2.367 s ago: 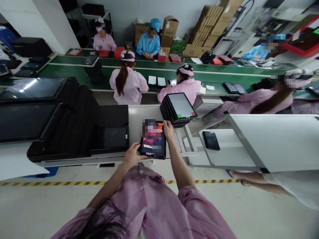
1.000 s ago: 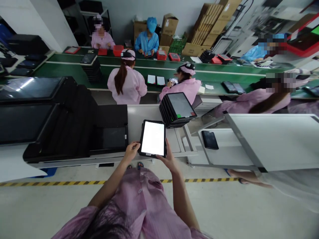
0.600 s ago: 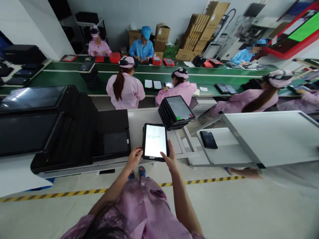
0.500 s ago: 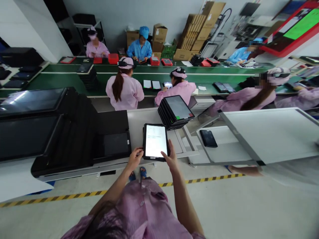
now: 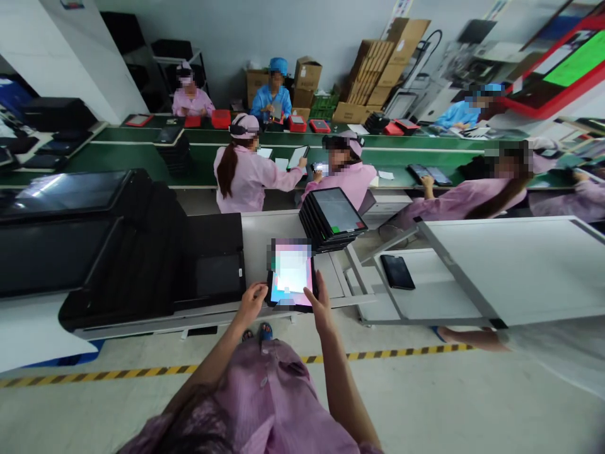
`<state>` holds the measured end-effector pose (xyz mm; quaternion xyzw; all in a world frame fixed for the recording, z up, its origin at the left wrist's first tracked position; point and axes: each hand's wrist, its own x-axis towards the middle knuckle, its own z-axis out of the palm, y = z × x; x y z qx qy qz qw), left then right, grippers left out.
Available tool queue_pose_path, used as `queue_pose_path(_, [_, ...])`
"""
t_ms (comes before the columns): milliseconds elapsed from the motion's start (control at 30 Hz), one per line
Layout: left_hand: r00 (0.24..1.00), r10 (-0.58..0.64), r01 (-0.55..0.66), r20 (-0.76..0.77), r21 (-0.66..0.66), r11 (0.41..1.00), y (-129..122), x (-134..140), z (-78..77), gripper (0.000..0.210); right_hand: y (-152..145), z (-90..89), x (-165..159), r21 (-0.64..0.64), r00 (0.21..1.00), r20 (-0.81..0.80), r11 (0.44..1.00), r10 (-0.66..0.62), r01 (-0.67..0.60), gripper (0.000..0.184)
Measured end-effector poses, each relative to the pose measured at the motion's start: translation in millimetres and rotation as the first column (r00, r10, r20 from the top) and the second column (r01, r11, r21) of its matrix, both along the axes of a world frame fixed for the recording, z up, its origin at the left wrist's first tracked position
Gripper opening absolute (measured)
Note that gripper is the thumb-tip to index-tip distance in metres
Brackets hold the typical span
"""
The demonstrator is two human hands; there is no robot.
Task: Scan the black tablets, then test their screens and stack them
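A tablet (image 5: 290, 274) with a black frame and a lit screen is held in front of my body, above the edge of the grey cart. My left hand (image 5: 253, 304) has curled fingers at its left lower edge. My right hand (image 5: 321, 306) grips the right side, its thumb over the lower right of the screen. The screen shows a bright white area bordered by pink and blue. Just beyond the tablet is a stack of tablets (image 5: 334, 217); the top one has a grey screen with green and red corner patches.
Large piles of black tablets (image 5: 205, 252) cover the cart's left side. At right, one dark tablet (image 5: 397, 272) lies on a lower shelf beside a white-topped cart (image 5: 520, 265). Several co-workers sit along a green bench (image 5: 397, 151). Striped tape (image 5: 155, 373) crosses the floor.
The tablet's screen has gone from a white page to a coloured display with a white area. Both hands keep their hold. A seated co-worker has stretched an arm out and lifted a tablet.
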<state>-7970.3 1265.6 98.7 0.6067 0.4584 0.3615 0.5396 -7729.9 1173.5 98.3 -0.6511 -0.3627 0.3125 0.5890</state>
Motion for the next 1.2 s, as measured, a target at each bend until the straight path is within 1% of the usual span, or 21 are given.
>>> queue_pose_path(133, [0.998, 0.068, -0.068, 0.016, 0.039, 0.997, 16.5, 18.8, 9.4, 0.042, 3.2, -4.4, 3.5, 0.028, 0.995, -0.088, 0.999, 0.039, -0.036, 0.099])
queue_pose_path(233, [0.993, 0.117, -0.117, 0.030, 0.004, 0.993, 32.3, 37.2, 15.3, 0.032, 4.9, -8.4, 5.6, 0.050, 0.994, -0.089, 0.997, 0.060, -0.055, 0.100])
queue_pose_path(300, [0.989, 0.149, -0.149, 0.023, -0.025, 0.989, 39.5, 47.1, 16.7, 0.030, 4.6, -10.4, 6.6, 0.064, 0.993, -0.089, 0.995, 0.081, -0.076, 0.099])
queue_pose_path(400, [0.981, 0.193, -0.193, 0.002, -0.040, 0.980, 43.0, 54.9, 14.3, 0.030, 3.0, -11.8, 7.4, 0.079, 0.989, -0.106, 0.992, 0.103, -0.095, 0.099])
queue_pose_path(567, [0.968, 0.249, -0.250, -0.023, -0.031, 0.968, 38.7, 54.6, 8.3, 0.033, 1.1, -9.6, 8.0, 0.096, 0.983, -0.133, 0.989, 0.124, -0.112, 0.098])
queue_pose_path(700, [0.976, 0.216, -0.216, 0.009, -0.024, 0.976, 34.6, 51.1, 12.3, 0.037, 0.3, -1.7, 7.2, 0.077, 0.979, -0.179, 0.993, 0.098, -0.085, 0.095])
queue_pose_path(833, [0.978, 0.207, -0.207, -0.001, -0.013, 0.978, 30.5, 46.3, 17.9, 0.042, -1.5, 6.2, 3.8, 0.080, 0.979, -0.192, 0.995, 0.071, -0.056, 0.088])
queue_pose_path(933, [0.980, 0.195, -0.195, 0.027, -0.014, 0.981, 28.1, 42.7, 18.4, 0.045, -2.4, 6.9, 0.5, 0.101, 0.976, -0.200, 0.993, 0.083, -0.064, 0.087])
queue_pose_path(1000, [0.978, 0.196, -0.194, 0.066, -0.042, 0.980, 28.3, 41.6, 17.4, 0.043, -1.8, 5.4, -1.0, 0.117, 0.977, -0.195, 0.991, 0.082, -0.060, 0.087])
queue_pose_path(1100, [0.971, 0.222, -0.213, 0.091, -0.093, 0.973, 31.6, 42.5, 14.5, 0.040, 1.3, 3.8, 0.2, 0.136, 0.977, -0.210, 0.991, 0.033, -0.004, 0.085])
queue_pose_path(1200, [0.969, 0.233, -0.225, 0.085, -0.093, 0.970, 35.3, 43.5, 10.0, 0.037, 6.3, 6.8, 6.0, 0.163, 0.982, -0.189, 0.985, -0.025, 0.056, 0.079])
